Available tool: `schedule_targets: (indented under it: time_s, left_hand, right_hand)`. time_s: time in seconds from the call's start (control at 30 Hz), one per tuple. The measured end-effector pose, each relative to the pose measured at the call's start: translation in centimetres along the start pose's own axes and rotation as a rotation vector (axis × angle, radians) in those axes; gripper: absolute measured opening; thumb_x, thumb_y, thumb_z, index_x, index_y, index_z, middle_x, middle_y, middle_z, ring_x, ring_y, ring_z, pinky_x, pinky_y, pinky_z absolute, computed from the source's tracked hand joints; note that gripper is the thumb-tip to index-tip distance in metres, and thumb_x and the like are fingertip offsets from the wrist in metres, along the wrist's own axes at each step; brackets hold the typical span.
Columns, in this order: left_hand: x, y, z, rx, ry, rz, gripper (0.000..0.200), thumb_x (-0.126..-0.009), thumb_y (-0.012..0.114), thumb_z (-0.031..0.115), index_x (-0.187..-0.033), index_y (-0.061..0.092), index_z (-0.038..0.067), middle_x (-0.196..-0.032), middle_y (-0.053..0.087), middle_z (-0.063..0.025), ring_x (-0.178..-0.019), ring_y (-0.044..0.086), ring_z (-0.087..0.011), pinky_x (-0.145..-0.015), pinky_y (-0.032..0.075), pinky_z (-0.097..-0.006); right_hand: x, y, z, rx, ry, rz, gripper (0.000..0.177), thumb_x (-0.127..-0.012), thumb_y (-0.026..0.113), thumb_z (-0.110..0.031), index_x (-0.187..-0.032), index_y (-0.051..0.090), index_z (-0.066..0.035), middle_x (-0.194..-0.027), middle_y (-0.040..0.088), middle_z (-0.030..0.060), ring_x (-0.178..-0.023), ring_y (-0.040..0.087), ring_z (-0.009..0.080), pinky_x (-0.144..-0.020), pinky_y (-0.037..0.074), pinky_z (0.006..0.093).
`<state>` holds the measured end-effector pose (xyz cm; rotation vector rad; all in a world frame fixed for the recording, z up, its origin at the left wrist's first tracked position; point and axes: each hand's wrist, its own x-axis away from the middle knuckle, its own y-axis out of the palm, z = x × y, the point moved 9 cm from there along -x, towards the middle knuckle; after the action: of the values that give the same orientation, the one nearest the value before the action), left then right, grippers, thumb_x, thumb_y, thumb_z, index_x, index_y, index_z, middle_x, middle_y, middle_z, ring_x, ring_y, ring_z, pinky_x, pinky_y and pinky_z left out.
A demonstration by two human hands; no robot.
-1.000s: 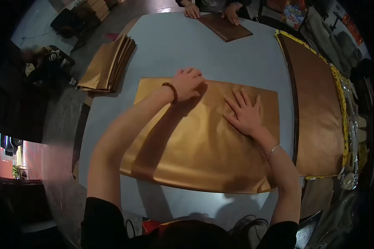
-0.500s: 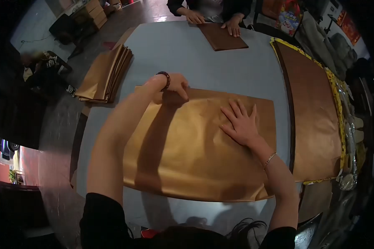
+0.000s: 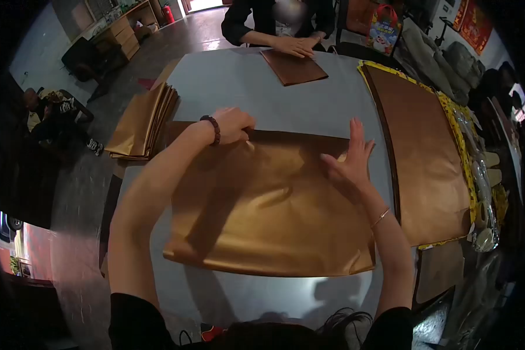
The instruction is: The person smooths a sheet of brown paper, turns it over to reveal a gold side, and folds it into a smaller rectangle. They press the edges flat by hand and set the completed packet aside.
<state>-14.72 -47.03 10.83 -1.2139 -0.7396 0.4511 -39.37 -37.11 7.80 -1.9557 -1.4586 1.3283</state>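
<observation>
A large gold-brown sheet (image 3: 274,204) lies across the grey table (image 3: 216,81), with a rolled or folded-looking edge toward me. My left hand (image 3: 234,124), with a dark beaded bracelet at the wrist, is closed at the sheet's far edge; its fingertips pinch that edge. Over the sheet's far right corner is my right hand (image 3: 353,157), fingers spread and palm turned inward, tilted up on its side. Nothing shows in its grasp. A thin bracelet circles the right wrist.
Folded gold sheets (image 3: 140,125) are stacked at the left. A large brown stack (image 3: 420,151) with yellow edging lies at the right. Across the table, a person's hands (image 3: 297,46) rest on a folded brown piece (image 3: 294,67). Another person (image 3: 55,111) sits far left.
My right hand has lifted from lying flat on the sheet and turned upright. My left hand has shifted slightly left. The other person's hands have come together. The view has shifted.
</observation>
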Motion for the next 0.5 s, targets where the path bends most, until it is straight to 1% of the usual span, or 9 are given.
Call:
schedule_targets:
  time_s: [0.03, 0.07, 0.13, 0.17, 0.2, 0.27, 0.3, 0.37, 0.5]
  left_hand:
    - [1.0, -1.7, 1.0, -0.047, 0.039, 0.066, 0.02, -0.082, 0.068, 0.021, -0.094, 0.064, 0.004, -0.087, 0.067, -0.015, -0.086, 0.062, -0.034, -0.074, 0.048, -0.0439]
    - [2.2, -3.5, 2.2, -0.096, 0.079, 0.137, 0.02, -0.083, 0.066, 0.02, -0.095, 0.062, 0.005, -0.087, 0.066, -0.0143, -0.087, 0.061, -0.0352, -0.075, 0.048, -0.0448]
    - [4.9, -7.0, 4.7, -0.181, 0.1, 0.196, 0.018, -0.084, 0.065, 0.019, -0.095, 0.061, 0.006, -0.088, 0.066, -0.0137, -0.088, 0.061, -0.0358, -0.075, 0.047, -0.0451]
    - [6.3, -8.8, 6.1, -0.254, 0.108, 0.243, 0.016, -0.085, 0.064, 0.017, -0.095, 0.06, 0.007, -0.088, 0.066, -0.0131, -0.088, 0.061, -0.0364, -0.076, 0.047, -0.0455]
    - [7.6, -10.6, 7.2, -0.27, 0.112, 0.265, 0.016, -0.085, 0.064, 0.017, -0.095, 0.06, 0.007, -0.088, 0.066, -0.0131, -0.088, 0.061, -0.0364, -0.076, 0.047, -0.0455]
    - [10.6, -13.8, 9.4, -0.425, 0.104, 0.399, 0.014, -0.086, 0.063, 0.016, -0.096, 0.058, 0.007, -0.084, 0.064, -0.012, -0.085, 0.062, -0.0332, -0.075, 0.047, -0.0437]
    - [12.1, -14.9, 9.6, -0.43, 0.107, 0.412, 0.014, -0.086, 0.063, 0.016, -0.096, 0.058, 0.007, -0.084, 0.064, -0.012, -0.085, 0.062, -0.0332, -0.075, 0.047, -0.0437]
    - [17.4, -18.3, 11.3, -0.57, 0.265, 0.84, 0.007, -0.087, 0.062, 0.013, -0.091, 0.059, 0.007, -0.079, 0.063, -0.0114, -0.078, 0.062, -0.0279, -0.07, 0.046, -0.039]
    - [27.3, -18.1, 16.0, -0.675, 0.269, 1.029, 0.005, -0.085, 0.063, 0.01, -0.083, 0.059, 0.007, -0.075, 0.061, -0.0092, -0.072, 0.06, -0.0219, -0.066, 0.044, -0.0347]
  right_hand:
    - [-1.4, -0.5, 1.7, 0.046, 0.018, -0.006, 0.101, -0.071, 0.075, -0.049, -0.151, 0.021, -0.019, -0.155, 0.025, 0.0093, -0.145, 0.018, 0.0274, -0.112, -0.004, 0.0629]
    - [-3.2, -2.6, 1.2, 0.05, 0.015, 0.01, 0.101, -0.071, 0.075, -0.049, -0.151, 0.021, -0.019, -0.155, 0.025, 0.0093, -0.145, 0.018, 0.0274, -0.112, -0.004, 0.0629]
    - [-4.9, -3.7, -0.4, 0.135, 0.069, -0.478, 0.092, -0.069, 0.076, -0.047, -0.147, 0.033, -0.023, -0.139, 0.049, 0.0029, -0.137, 0.034, 0.0253, -0.11, -0.006, 0.0667]
    - [-5.4, -5.2, -1.4, 0.188, -0.045, -0.388, 0.07, -0.073, 0.075, -0.033, -0.137, 0.049, -0.022, -0.118, 0.063, 0.0038, -0.118, 0.053, 0.0255, -0.111, 0.018, 0.0611]
    - [-6.1, -7.0, -1.8, 0.198, -0.055, -0.364, 0.07, -0.073, 0.075, -0.033, -0.137, 0.049, -0.022, -0.118, 0.063, 0.0038, -0.118, 0.053, 0.0255, -0.111, 0.018, 0.0611]
    - [-6.9, -9.3, -1.9, 0.177, 0.006, -0.504, 0.048, -0.077, 0.071, -0.016, -0.124, 0.06, -0.017, -0.11, 0.065, 0.01, -0.105, 0.06, 0.0277, -0.099, 0.042, 0.0471]
    - [-7.2, -11.4, -3.0, 0.185, 0.002, -0.493, 0.048, -0.077, 0.071, -0.016, -0.124, 0.06, -0.017, -0.11, 0.065, 0.01, -0.105, 0.06, 0.0277, -0.099, 0.042, 0.0471]
    - [-6.8, -18.2, -8.4, 0.261, -0.286, -0.104, 0.03, -0.079, 0.064, -0.003, -0.108, 0.066, -0.011, -0.102, 0.066, 0.0119, -0.093, 0.063, 0.0298, -0.08, 0.051, 0.0385]
    - [-0.1, -25.1, -18.4, 0.429, -0.367, 0.037, 0.025, -0.076, 0.066, -0.003, -0.1, 0.065, -0.007, -0.096, 0.066, 0.0104, -0.092, 0.063, 0.0287, -0.08, 0.049, 0.0368]
